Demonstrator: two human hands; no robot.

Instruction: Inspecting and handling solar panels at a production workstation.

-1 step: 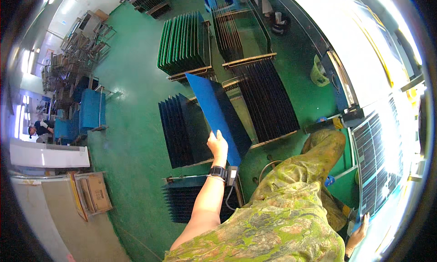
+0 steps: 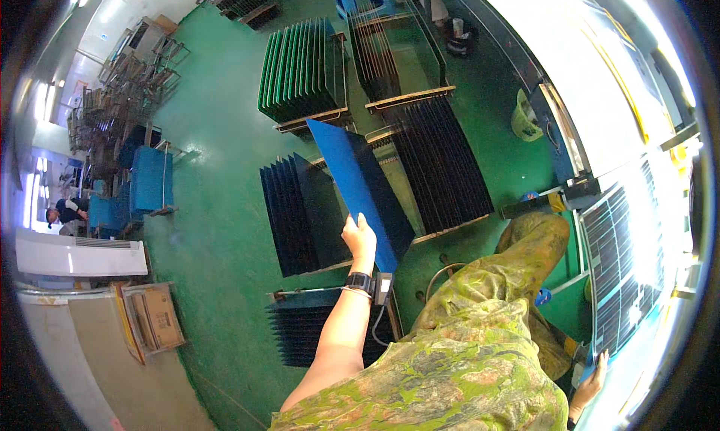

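My left hand [image 2: 360, 240] is closed on the edge of a thin blue board [image 2: 356, 180], with the thumb and fingers on its near-left side. The board stands tilted above and between the racks. At the lower right, my right hand [image 2: 590, 386] is closed at the near corner of a dark panel with a grid of pale lines [image 2: 622, 258], which looks like a solar panel. Blue shows along that panel's lower edge, and glare whitens part of its face. Just left of the blue board is a rack of upright dark boards [image 2: 281, 214]; right of it stands another full rack [image 2: 442, 165].
Farther off are a rack of green-edged boards [image 2: 300, 71] and a partly filled rack [image 2: 397, 56]. A lower rack [image 2: 322, 326] sits beside my left forearm. A green bin [image 2: 526, 118] stands by the bright bench. Far left are metal racks, blue boards [image 2: 152, 180] and a person [image 2: 66, 210].
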